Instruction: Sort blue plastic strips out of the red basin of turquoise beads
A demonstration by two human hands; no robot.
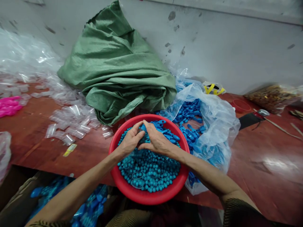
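Over a red plastic basin, my left hand and my right hand meet at the fingertips. Their fingers are bent and close on something small and blue; its kind is mostly hidden by the fingers. The basin holds turquoise bead strings, with clear loops or rings lying among them. Glossy blue plastic clips rest on the beads at the far right side of the basin, close beyond my right hand.
A big green woven sack leans at the wall. Clear plastic tubes are spread left; a plastic bag with blue parts lies right. Pink pieces sit far left. Below the table edge are more blue pieces.
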